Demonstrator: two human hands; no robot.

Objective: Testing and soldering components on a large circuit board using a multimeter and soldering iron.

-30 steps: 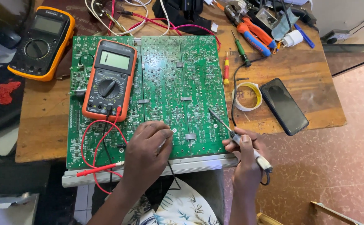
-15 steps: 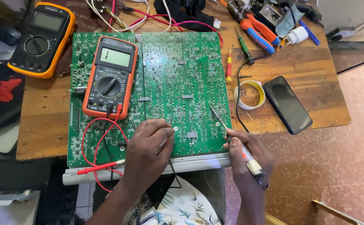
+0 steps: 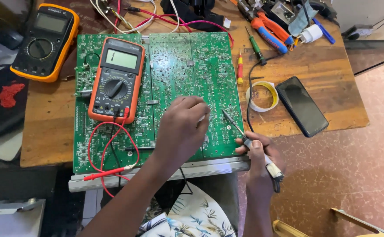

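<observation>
**A:** What's the biggest thing in front of you?

**B:** The wooden table [image 3: 328, 83], and on it the large green circuit board [image 3: 179, 61], lying flat with its solder side up. Its near edge sits on a pale metal rail [image 3: 209, 167] at the table's front.

**A:** And on the board?

**B:** An orange multimeter [image 3: 116, 80] lies on its left part, display up, with red and black leads [image 3: 108, 145] looping down from it. A red probe [image 3: 106, 174] lies on the rail. A second, yellow multimeter [image 3: 44, 41] sits off the board at the table's far left.

**A:** Your hands?

**B:** My left hand [image 3: 181, 129] rests over the middle of the board, fingers curled and pinched at the tips. Something pale shows there, but I can't tell what it is or whether I'm truly gripping it. My right hand [image 3: 258, 151] is closed around the handle of a soldering iron [image 3: 244, 138]; its thin tip slants up and left, over the board's right part, just beside my left fingertips.

**A:** Smaller things to the right?

**B:** A black phone [image 3: 302, 106] lies face up, a roll of yellow tape [image 3: 262, 95] just beside it, then a small red screwdriver [image 3: 240, 66] and a green one [image 3: 255, 46] near the board's edge.
</observation>
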